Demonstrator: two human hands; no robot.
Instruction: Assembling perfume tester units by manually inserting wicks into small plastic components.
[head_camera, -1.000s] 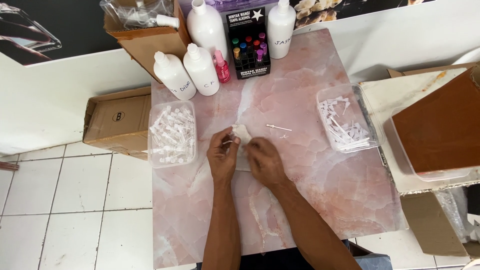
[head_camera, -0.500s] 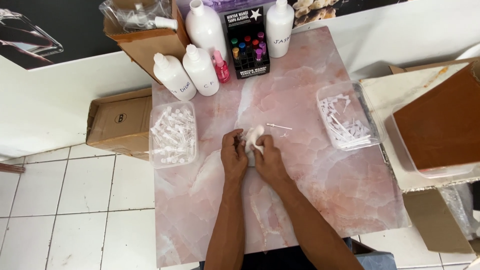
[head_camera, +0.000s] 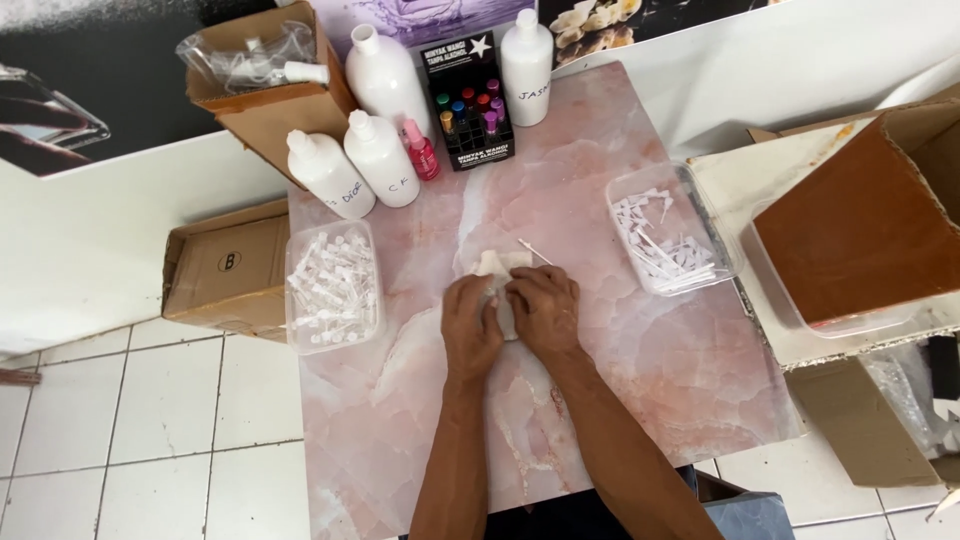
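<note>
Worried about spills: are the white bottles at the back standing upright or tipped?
Upright. All four white bottles stand on their bases on the pink table, necks up; whether capped, cannot tell.

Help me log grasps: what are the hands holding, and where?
Both hands, left hand and right hand, pinch a small white cloth-like piece at its near edge; the exact grip is hidden.

Both hands (head_camera: 510, 318) pressing white cloth (head_camera: 492, 265), pink tabletop (head_camera: 640, 380).

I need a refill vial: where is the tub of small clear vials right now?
In the head view the vial tub sits at the pink table's left edge, left of the left hand, just below two white bottles.
</note>
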